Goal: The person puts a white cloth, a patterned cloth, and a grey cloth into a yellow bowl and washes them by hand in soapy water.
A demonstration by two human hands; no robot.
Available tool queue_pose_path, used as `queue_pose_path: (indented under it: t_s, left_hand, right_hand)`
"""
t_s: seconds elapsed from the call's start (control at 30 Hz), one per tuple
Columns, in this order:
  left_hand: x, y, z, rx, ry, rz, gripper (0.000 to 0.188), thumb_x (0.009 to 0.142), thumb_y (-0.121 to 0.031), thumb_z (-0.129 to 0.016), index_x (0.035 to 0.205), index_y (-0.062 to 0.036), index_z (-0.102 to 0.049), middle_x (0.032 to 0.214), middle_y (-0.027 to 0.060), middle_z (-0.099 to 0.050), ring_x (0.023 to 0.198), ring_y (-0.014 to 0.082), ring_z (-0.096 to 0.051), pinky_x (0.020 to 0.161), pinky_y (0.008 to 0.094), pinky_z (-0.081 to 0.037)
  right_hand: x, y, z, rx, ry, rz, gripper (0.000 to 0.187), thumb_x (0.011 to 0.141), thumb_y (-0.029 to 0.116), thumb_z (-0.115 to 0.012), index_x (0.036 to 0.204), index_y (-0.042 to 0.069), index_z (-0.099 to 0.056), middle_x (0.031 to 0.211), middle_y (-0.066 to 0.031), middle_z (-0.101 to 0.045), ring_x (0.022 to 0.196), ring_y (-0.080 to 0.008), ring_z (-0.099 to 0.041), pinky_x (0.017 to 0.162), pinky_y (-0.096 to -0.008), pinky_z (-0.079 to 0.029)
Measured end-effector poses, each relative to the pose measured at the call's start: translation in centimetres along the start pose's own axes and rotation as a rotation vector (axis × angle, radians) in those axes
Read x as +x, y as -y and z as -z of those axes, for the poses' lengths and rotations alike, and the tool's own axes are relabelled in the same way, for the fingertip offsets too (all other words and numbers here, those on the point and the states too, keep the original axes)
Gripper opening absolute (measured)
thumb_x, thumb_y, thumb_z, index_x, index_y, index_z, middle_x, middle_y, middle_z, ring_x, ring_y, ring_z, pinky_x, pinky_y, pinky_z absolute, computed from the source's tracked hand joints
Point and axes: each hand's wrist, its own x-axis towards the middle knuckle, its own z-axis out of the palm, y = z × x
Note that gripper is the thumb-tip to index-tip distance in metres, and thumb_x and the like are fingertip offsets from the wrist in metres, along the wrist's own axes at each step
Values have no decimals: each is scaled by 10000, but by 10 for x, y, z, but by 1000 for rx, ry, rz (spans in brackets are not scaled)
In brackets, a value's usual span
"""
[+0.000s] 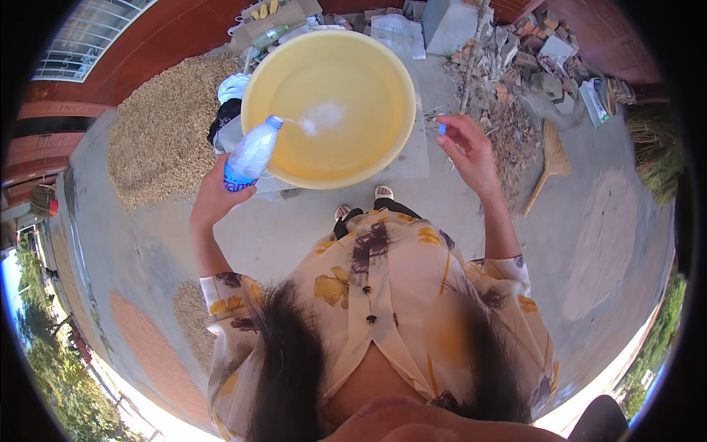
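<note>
My left hand [213,197] is wrapped round the lower part of a plastic bottle [255,149] with a coloured label. The bottle is tilted, its uncapped mouth over the left side of a large yellow basin [342,168]. A thin pale trail runs from the mouth toward a white patch [324,118] in the basin; whether it is powder or liquid I cannot tell. To the right of the basin, apart from it, my right hand [471,153] pinches a small blue bottle cap [442,129] between thumb and fingers.
Left of the basin spreads a big heap of tan, nut-like pieces [166,132], with dark and white cloth [227,118] between. A straw broom [549,158] lies on the right, near broken bricks and rubble [530,59]. A cardboard box [276,18] stands behind the basin.
</note>
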Motion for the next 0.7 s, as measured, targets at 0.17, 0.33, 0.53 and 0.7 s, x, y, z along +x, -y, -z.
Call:
queue_pose_path:
  t_s: [0.17, 0.33, 0.53, 0.7]
  left_hand:
    - [1, 0, 11, 9, -9, 14, 602, 681, -225, -813, 1176, -36, -528, 985, 130, -662, 883, 237, -653, 789, 362, -515]
    - [1, 9, 0, -76, -70, 10, 667, 675, -213, -822, 1241, -39, -516, 1039, 131, -649, 945, 219, -644, 820, 357, -509]
    - [4, 15, -31, -632, -178, -30, 781, 680, -167, -829, 1346, -5, -455, 1185, 97, -606, 1075, 191, -597, 940, 349, -473]
    - [26, 1, -60, -793, -97, -78, 817, 674, -130, -834, 1370, -4, -427, 1214, 93, -600, 1101, 187, -590, 963, 344, -466]
  right_hand:
    - [9, 4, -12, 10, 16, -3, 303, 880, 30, -685, 1176, 23, -621, 1008, -62, -586, 884, -136, -629, 791, -262, -537]
    - [14, 7, -15, -1, 42, 24, 308, 874, 23, -686, 1176, 25, -624, 1022, -59, -589, 887, -139, -632, 801, -272, -548]
    - [26, 23, -18, 25, 101, -11, 319, 866, 13, -693, 1177, 24, -624, 1054, -55, -592, 914, -136, -636, 812, -272, -551]
    - [42, 31, -31, 227, 178, -95, 328, 876, 32, -696, 1197, 41, -628, 1047, -43, -603, 920, -120, -635, 813, -262, -545]
